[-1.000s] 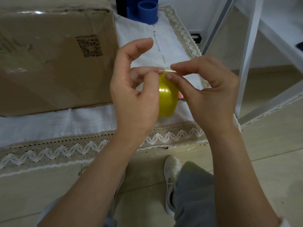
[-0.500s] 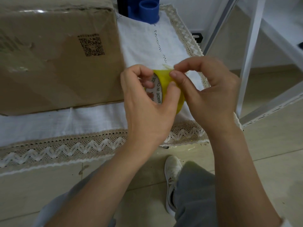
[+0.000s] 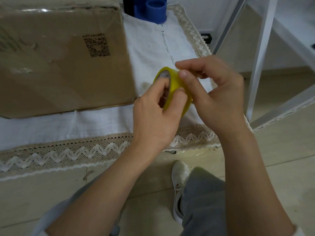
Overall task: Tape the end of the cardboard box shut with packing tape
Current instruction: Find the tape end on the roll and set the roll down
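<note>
A large brown cardboard box (image 3: 56, 60) with a printed QR code lies on a white cloth at the upper left, its right end facing my hands. A yellow roll of packing tape (image 3: 173, 82) is held above the cloth, just right of the box. My left hand (image 3: 156, 114) grips the roll with a finger through its core and the thumb on the outer face. My right hand (image 3: 214, 92) pinches at the roll's top edge with thumb and forefinger. Whether a loose tape end is between those fingers is hidden.
The white cloth with a lace border (image 3: 85, 152) covers a low table. Blue plastic cylinders (image 3: 156, 10) stand at the far end of the cloth. A white metal shelf frame (image 3: 260, 53) stands to the right. My shoe (image 3: 179, 184) and grey trouser leg are on the tiled floor below.
The roll has turned so its core faces up-left, and my left hand's finger has gone into the core. Both hands have dropped a little and my right fingers stay pinching the roll's edge.
</note>
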Motion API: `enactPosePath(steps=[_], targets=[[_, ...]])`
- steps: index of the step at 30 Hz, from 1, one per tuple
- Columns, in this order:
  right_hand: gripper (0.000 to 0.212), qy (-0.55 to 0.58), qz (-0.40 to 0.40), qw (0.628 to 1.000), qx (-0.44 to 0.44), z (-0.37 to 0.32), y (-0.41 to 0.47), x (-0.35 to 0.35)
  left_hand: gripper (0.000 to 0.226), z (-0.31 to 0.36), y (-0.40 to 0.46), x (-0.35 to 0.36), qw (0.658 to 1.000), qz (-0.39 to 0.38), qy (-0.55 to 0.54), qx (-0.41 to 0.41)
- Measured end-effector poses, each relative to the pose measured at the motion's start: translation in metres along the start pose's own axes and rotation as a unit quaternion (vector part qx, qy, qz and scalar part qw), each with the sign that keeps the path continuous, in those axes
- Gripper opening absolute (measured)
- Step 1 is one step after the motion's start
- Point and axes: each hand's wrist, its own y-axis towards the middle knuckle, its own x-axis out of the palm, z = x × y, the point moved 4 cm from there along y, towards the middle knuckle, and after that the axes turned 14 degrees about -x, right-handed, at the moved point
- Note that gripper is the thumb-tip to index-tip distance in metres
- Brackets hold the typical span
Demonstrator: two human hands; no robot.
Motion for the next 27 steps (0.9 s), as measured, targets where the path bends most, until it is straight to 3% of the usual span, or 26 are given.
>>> enactPosePath(steps=[9, 13, 27], targets=[[0.012, 0.042, 0.033, 0.998, 0.03, 0.0008, -0.0005, -0.0001, 0.011, 0.0008, 0.0019, -0.0016, 1.0, -0.012, 0.013, 0.021], [0.013, 0.083, 0.067, 0.991, 0.076, 0.0032, -0.0012, 0.0, 0.011, -0.0002, 0.0028, -0.0016, 0.999, -0.008, 0.021, 0.025], [0.02, 0.098, 0.109, 0.986, 0.073, 0.007, -0.0008, -0.0007, 0.02, 0.0, 0.0075, -0.0032, 0.998, -0.017, 0.007, 0.063]])
